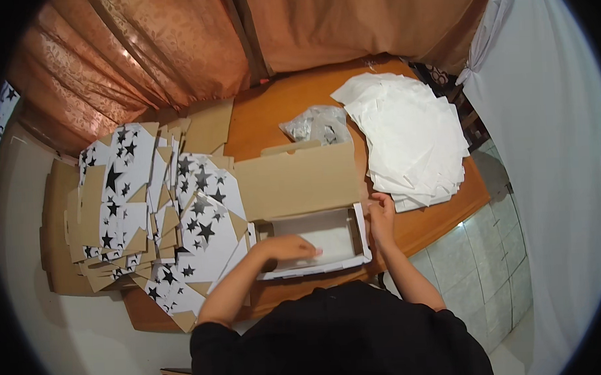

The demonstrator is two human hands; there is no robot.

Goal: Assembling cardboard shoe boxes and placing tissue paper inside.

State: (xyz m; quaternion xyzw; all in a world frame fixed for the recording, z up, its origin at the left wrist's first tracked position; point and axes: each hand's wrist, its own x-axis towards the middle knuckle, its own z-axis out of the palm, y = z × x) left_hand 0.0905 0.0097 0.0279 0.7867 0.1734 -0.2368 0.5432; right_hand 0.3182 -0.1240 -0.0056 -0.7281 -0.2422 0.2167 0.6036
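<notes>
A cardboard box (304,270) stands on the table in front of me. Its brown lid (297,181) is raised and leans away from me. White paper (333,245) lies flat on the bottom inside. My left hand (291,247) reaches over the near left side into the box, fingers stretched out low over the paper; whether they press on it I cannot tell. Just outside the right wall, my right hand (382,214) is raised with loosely bent fingers apart, and no object shows in it.
Flat box blanks with black stars (205,228) are heaped on the left. A pile of white paper sheets (416,139) lies at the far right of the wooden table (263,108). Behind the lid is a clear plastic bag (321,123). Orange curtains (173,45) hang at the back.
</notes>
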